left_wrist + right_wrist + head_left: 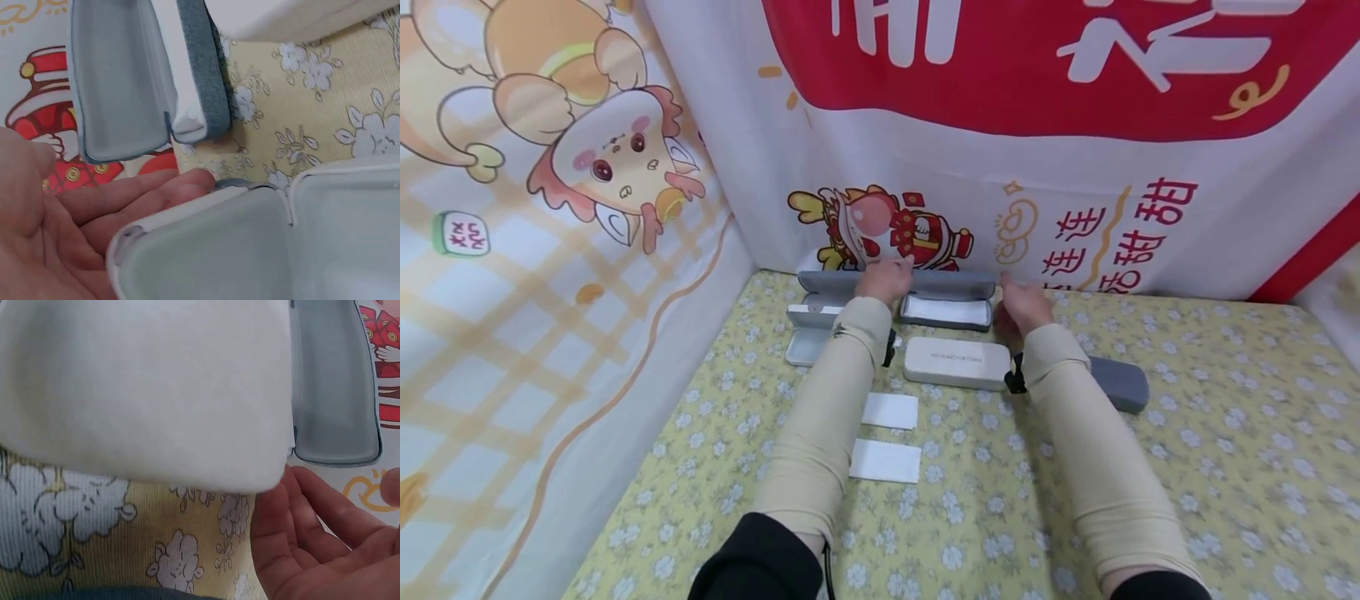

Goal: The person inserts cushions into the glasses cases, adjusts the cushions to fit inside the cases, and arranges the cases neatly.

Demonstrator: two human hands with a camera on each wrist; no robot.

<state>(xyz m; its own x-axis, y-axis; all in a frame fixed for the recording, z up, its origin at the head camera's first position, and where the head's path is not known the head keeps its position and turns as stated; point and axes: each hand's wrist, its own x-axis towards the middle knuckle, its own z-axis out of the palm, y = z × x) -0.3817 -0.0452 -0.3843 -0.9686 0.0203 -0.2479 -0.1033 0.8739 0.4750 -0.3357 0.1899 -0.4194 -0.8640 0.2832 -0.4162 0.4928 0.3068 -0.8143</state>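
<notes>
“Five glasses cases, I count. Where?”

“The open grey case with something white inside (955, 284) sits between the hands. The other open grey case (827, 282) and the open white case (808, 347) are by the left hand (884, 280). The closed white case (957, 362) lies nearer, and the closed grey case (1123, 385) is partly behind the right sleeve (1105, 454).”

“Fingers?”

“Left ones extended, right hand's (1027, 307) loosely bent; neither grips anything that I can see.”

“Touching a case?”

“Can't tell.”

“And nearest?”

“Two folded white cloths (886, 461).”
</notes>
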